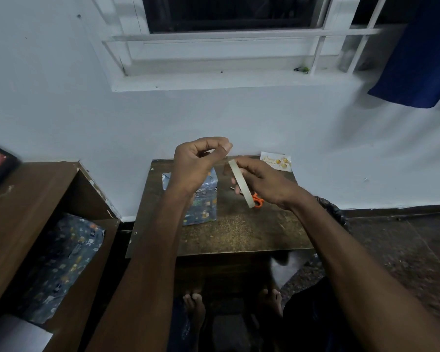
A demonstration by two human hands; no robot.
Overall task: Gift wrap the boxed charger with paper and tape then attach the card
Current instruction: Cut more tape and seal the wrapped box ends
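Worn brown wood on the bench (239, 232), scuffed and matt with a speckled top, glossy printed paper round the box (203, 204), a smooth pale tape roll (240, 182), bright orange plastic on the scissors (257, 199), and a glossy white card (276, 161) by the wall.
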